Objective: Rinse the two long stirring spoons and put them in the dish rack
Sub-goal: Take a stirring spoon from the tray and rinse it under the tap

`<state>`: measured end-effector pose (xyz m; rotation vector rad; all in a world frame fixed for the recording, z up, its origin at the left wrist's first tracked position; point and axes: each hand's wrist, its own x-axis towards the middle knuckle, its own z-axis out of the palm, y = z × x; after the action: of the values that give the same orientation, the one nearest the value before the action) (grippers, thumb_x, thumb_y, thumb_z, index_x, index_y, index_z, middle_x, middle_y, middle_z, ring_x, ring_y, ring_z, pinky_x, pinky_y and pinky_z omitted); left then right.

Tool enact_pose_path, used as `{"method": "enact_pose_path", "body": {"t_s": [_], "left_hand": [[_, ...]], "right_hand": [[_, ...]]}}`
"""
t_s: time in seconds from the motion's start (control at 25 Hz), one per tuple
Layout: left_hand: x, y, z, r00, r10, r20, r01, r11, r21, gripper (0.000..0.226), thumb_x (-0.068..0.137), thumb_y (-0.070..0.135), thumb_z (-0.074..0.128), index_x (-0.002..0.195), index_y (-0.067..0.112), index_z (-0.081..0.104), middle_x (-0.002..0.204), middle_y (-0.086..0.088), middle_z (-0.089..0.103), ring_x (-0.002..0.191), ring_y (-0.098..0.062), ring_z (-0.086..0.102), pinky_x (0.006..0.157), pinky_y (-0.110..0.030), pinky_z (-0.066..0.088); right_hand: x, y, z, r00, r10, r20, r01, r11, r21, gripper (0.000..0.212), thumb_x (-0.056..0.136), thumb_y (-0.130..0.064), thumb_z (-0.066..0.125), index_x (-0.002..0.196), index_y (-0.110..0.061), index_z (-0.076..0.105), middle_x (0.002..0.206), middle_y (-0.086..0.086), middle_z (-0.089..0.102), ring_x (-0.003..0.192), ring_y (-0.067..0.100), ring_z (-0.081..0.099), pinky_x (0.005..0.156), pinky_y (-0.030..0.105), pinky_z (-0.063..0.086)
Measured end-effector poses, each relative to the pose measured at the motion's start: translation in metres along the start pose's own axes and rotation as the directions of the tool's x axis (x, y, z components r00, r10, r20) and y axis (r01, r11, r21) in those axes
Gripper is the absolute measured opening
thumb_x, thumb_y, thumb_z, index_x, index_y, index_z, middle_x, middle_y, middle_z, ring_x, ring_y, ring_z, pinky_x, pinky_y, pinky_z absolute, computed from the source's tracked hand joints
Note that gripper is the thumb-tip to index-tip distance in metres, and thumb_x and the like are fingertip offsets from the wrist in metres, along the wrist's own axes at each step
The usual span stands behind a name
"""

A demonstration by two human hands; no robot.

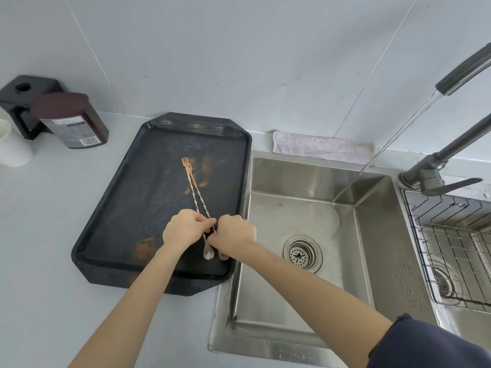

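Two long twisted stirring spoons (197,195) lie side by side over the black tray (132,208), fork ends pointing away and bowls toward me. My left hand (186,227) pinches their shafts from the left. My right hand (233,232) grips the same shafts from the right, just above the bowls. Both hands meet over the tray's near right part. The wire dish rack (451,248) sits in the right sink basin, far to the right of the hands.
Water runs from the faucet (462,73) into the steel sink (372,235), hitting near its back. A folded cloth (318,147) lies behind the sink. A dark jar (71,120), a black holder (24,102) and a white cup (10,150) stand at the far left.
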<state>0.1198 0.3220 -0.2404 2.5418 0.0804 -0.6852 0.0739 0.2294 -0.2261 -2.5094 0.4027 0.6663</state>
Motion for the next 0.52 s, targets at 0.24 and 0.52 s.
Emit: {"method": "enact_pose_path", "body": {"t_s": [0.24,0.52], "left_hand": [[-0.008,0.006,0.005,0.998,0.014,0.065,0.008,0.943,-0.332,0.026,0.09,0.023,0.057,0.095,0.002,0.071,0.094,-0.016,0.07,0.055,-0.012,0.045,0.073,-0.029,0.045],[-0.031,0.027,0.009,0.987,0.092,0.13,-0.017,0.872,-0.489,0.013,0.091,0.021,0.055,0.09,0.013,0.065,0.084,-0.001,0.062,0.07,-0.008,0.056,0.058,-0.019,0.037]], "right_hand": [[-0.006,0.014,-0.005,0.996,0.002,-0.089,0.012,0.989,0.15,0.024,0.088,-0.022,0.051,0.105,-0.009,0.061,0.11,0.013,0.066,0.102,0.033,0.062,0.079,0.035,0.049],[-0.021,0.045,-0.012,0.993,-0.005,-0.121,0.049,0.93,0.364,0.014,0.086,-0.021,0.056,0.098,-0.016,0.062,0.105,0.008,0.067,0.099,0.027,0.06,0.071,0.027,0.041]]}}
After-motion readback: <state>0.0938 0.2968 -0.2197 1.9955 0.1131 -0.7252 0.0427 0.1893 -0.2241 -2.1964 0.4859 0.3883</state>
